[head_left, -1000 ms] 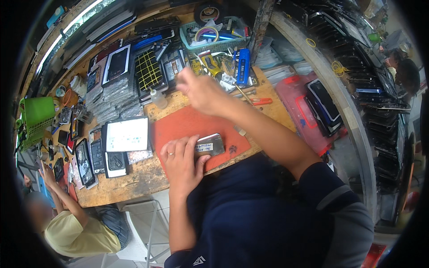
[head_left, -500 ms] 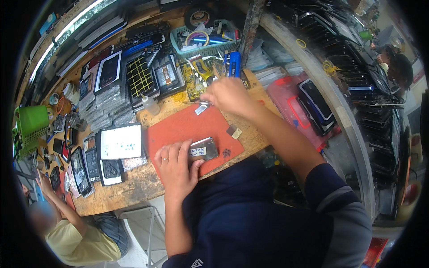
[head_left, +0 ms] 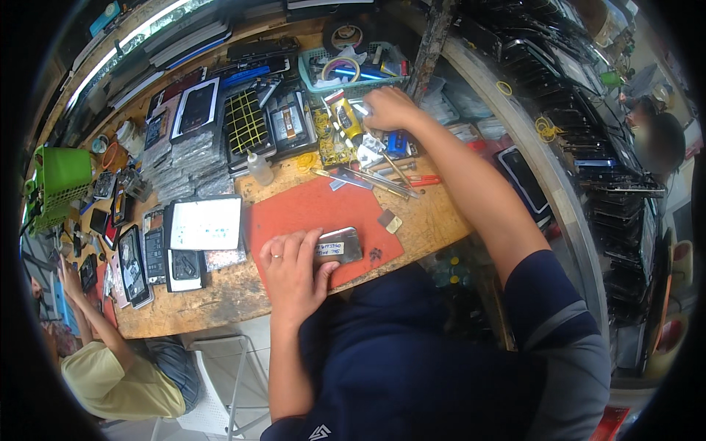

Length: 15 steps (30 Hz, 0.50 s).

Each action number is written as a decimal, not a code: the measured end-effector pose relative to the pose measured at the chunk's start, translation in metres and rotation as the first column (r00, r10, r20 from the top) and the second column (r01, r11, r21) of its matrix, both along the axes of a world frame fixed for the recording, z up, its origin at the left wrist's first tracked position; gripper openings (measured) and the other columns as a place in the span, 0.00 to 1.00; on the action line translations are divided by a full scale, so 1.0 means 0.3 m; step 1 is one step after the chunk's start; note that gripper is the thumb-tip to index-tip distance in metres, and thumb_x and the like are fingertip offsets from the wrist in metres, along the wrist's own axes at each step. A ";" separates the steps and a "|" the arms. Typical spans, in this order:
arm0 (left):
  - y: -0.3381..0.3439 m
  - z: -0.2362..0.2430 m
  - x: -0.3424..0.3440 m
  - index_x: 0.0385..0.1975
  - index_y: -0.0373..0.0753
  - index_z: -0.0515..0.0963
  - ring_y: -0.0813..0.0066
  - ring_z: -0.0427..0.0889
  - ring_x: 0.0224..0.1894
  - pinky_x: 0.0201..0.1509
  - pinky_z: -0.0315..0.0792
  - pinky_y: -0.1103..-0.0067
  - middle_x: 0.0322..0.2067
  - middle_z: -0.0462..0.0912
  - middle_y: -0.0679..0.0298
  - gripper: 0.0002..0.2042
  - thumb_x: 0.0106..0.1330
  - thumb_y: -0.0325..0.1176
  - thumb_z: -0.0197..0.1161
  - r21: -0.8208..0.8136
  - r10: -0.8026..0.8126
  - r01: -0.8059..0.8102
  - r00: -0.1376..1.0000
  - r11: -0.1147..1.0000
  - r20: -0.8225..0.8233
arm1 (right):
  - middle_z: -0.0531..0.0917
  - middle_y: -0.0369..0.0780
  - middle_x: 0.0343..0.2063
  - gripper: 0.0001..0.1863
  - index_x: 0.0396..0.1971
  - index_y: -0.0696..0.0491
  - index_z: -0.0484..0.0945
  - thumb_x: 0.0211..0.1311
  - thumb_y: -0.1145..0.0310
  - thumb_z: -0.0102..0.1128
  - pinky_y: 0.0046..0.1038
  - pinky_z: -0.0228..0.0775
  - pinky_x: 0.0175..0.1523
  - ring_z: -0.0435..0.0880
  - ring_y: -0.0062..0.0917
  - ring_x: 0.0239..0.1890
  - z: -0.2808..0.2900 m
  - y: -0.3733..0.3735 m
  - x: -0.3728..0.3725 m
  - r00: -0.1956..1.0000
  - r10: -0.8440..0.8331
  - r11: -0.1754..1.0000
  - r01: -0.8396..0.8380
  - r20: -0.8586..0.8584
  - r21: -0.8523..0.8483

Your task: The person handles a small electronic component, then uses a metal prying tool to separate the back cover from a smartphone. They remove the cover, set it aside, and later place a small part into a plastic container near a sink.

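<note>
My left hand [head_left: 293, 273] grips the left end of a dark, shiny phone [head_left: 348, 250] with a handwritten label, lying on a red mat [head_left: 294, 213]. The thumb is along its near edge, the fingers over its far side. My right hand [head_left: 392, 110] is closed at the back of the bench, beside a yellow tube [head_left: 344, 116] and above a blue object [head_left: 398, 141]. Something whitish shows at its fingertips; I cannot make out what it is. Slim hand tools [head_left: 379, 184] lie beyond the mat, next to a flat metal strip [head_left: 343, 178]. On the mat's right sits a small brown-and-tan piece [head_left: 390, 220].
A dropper bottle [head_left: 259, 169] stands behind the mat. Stacked phone parts in plastic [head_left: 180, 165] and an open white-lidded box [head_left: 205, 224] lie left. A teal basket [head_left: 312, 76] sits behind. Another person [head_left: 121, 375] sits at far left. A post [head_left: 432, 51] rises at the right.
My right hand has moved up and away from the mat toward the back of the bench, uncovering the slim tools. My left hand stays on the phone. The view has shifted slightly.
</note>
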<state>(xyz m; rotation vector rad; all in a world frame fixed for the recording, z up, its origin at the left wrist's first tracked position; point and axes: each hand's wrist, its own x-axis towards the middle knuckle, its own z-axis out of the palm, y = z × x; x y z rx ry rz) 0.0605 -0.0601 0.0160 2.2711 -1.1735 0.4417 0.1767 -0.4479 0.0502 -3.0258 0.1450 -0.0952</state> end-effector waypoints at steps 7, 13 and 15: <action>-0.004 0.017 0.006 0.60 0.42 0.77 0.53 0.76 0.57 0.67 0.61 0.57 0.51 0.80 0.58 0.29 0.59 0.43 0.75 0.021 -0.009 0.010 1.000 1.000 -0.024 | 0.91 0.51 0.42 0.14 0.40 0.55 0.88 0.58 0.64 0.66 0.56 0.69 0.64 0.90 0.46 0.51 -0.026 0.072 0.017 0.997 -0.076 0.994 0.074 -0.015 -0.082; -0.003 0.007 0.003 0.60 0.42 0.77 0.53 0.76 0.57 0.67 0.61 0.57 0.52 0.80 0.57 0.29 0.59 0.42 0.76 0.022 0.002 -0.001 1.000 1.000 -0.017 | 0.89 0.53 0.45 0.18 0.51 0.54 0.86 0.61 0.71 0.60 0.44 0.80 0.57 0.88 0.49 0.51 0.016 0.075 0.081 0.994 -0.073 0.997 0.075 0.084 -0.014; -0.001 0.002 0.004 0.60 0.41 0.78 0.53 0.76 0.57 0.67 0.61 0.57 0.52 0.80 0.57 0.30 0.59 0.43 0.76 0.025 0.003 -0.003 1.000 1.000 -0.012 | 0.90 0.52 0.42 0.15 0.49 0.55 0.86 0.64 0.71 0.60 0.44 0.80 0.56 0.89 0.49 0.49 0.048 0.074 0.097 0.973 -0.034 0.988 -0.002 0.230 0.155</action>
